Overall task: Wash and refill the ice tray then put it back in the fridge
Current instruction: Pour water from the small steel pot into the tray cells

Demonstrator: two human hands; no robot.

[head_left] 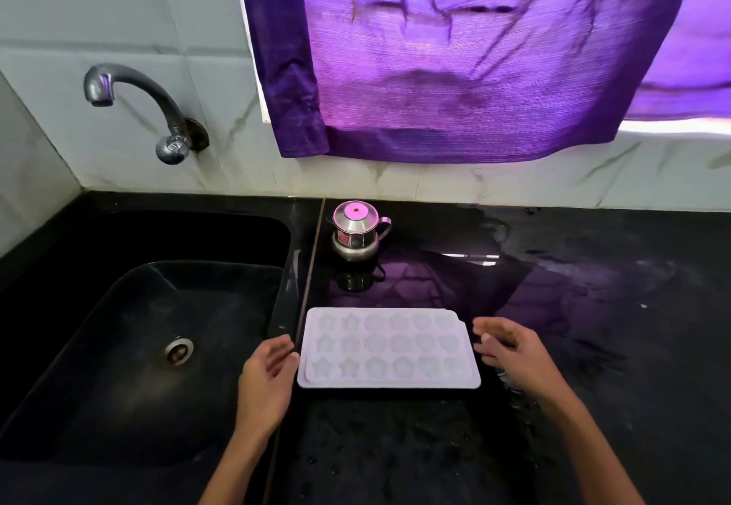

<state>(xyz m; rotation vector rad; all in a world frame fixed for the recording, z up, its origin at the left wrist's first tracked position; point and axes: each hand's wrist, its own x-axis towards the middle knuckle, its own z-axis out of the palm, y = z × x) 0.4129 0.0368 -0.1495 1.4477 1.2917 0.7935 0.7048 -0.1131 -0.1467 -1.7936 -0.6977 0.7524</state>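
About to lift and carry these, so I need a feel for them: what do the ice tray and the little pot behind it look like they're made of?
Ice tray: pale, matte, with soft rounded edges and star and flower moulds; it looks like silicone or soft plastic, so it may flex. Little pot: shiny and mirror-like, reflecting the purple curtain, almost certainly polished steel and rigid.
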